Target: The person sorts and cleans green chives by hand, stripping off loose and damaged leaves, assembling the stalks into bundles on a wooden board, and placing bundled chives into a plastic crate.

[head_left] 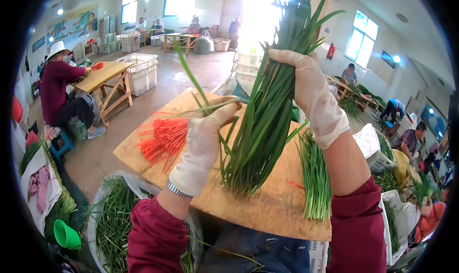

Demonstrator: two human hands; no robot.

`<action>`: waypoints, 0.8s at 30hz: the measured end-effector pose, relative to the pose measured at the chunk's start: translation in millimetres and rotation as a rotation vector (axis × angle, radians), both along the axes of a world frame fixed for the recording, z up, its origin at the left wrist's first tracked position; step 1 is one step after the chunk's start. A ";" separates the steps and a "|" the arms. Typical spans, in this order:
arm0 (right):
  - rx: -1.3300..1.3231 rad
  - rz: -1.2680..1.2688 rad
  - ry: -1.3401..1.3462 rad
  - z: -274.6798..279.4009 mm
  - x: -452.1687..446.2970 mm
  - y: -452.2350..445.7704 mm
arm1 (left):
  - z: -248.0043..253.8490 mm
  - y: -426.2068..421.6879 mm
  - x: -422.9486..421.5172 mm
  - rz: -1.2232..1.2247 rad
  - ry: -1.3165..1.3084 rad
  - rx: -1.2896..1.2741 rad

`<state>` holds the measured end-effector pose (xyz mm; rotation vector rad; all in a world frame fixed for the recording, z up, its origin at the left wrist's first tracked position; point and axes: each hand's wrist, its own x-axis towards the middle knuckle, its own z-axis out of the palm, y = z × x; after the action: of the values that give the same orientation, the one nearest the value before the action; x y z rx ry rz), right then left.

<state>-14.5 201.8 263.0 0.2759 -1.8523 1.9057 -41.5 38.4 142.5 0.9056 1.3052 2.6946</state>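
Observation:
My right hand (308, 89), in a whitish glove, is closed around a thick bunch of garlic chives (263, 125). The bunch stands upright, leaves upward, its cut ends at the wooden tabletop (267, 220). Beside it, my left hand (203, 139), also gloved, pinches loose chive leaves (192, 79) between thumb and fingers. A pile of orange-red ties (165, 137) lies on the table left of that hand. To the right, under my right forearm, rests another chive bunch (316, 182) with a bit of red at its side.
A plastic-lined container of loose greens (114, 220) stands at the table's left, near a green cup (67, 235). White crates (143, 74) sit farther off. A person in a white hat (62, 79) works at another table (103, 77). More people and greens are at the right.

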 end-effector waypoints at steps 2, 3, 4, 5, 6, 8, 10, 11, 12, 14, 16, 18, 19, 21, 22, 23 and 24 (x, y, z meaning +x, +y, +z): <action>0.009 0.004 0.000 0.1 0.3 -1.6 | -2.2 -5.0 -0.1 -0.004 -0.018 0.031; 0.032 -0.010 0.006 0.1 1.1 -3.0 | 0.6 -6.7 3.6 -0.007 -0.018 -0.007; 0.057 -0.022 0.011 0.2 2.1 -5.0 | 0.4 -5.0 5.2 0.007 0.007 -0.024; 0.082 -0.033 0.016 -0.1 2.4 -7.4 | 0.2 -1.6 7.0 0.022 0.032 -0.040; 0.079 -0.033 0.018 -0.6 2.0 -9.8 | 0.9 2.0 8.6 0.036 0.056 -0.057; 0.074 -0.036 0.025 -0.7 0.2 -13.7 | 7.6 5.3 11.5 0.039 0.071 -0.101; 0.129 0.032 -0.010 -0.4 -4.9 -10.0 | 13.8 4.9 13.4 0.032 0.058 -0.156; 0.155 0.065 -0.028 -0.8 -6.7 -8.9 | 17.9 8.9 16.6 -0.006 -0.047 -0.136; 0.150 0.123 -0.030 -1.1 -7.3 -10.7 | 19.0 13.3 15.9 0.012 -0.069 -0.145; 0.140 0.240 -0.038 -1.5 -8.0 -15.1 | 19.0 19.5 12.7 0.048 -0.115 -0.163; 0.113 0.313 -0.030 -1.3 -6.7 -18.7 | 21.3 20.2 11.6 0.000 -0.161 -0.132; 0.066 0.353 -0.025 -2.1 -6.4 -19.2 | 22.9 21.0 9.3 -0.015 -0.180 -0.114; 0.031 0.356 -0.024 -2.7 -6.1 -17.5 | 28.3 16.5 13.7 0.042 -0.148 -0.194; -0.026 0.361 -0.018 -4.5 -9.9 -16.1 | 25.5 17.7 10.1 0.033 -0.159 -0.181; -0.048 0.362 -0.015 -6.0 -14.6 -14.9 | 23.9 18.8 8.0 0.028 -0.164 -0.175; -0.071 0.361 -0.012 -6.8 -17.3 -14.3 | 23.0 21.1 6.5 0.037 -0.189 -0.151; -0.034 0.277 0.010 -6.4 -14.9 -18.7 | 22.5 24.9 5.5 0.046 -0.215 -0.128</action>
<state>-29.4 183.2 256.6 0.5555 -1.8511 2.1095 -36.1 63.2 165.0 0.5630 1.4450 2.6158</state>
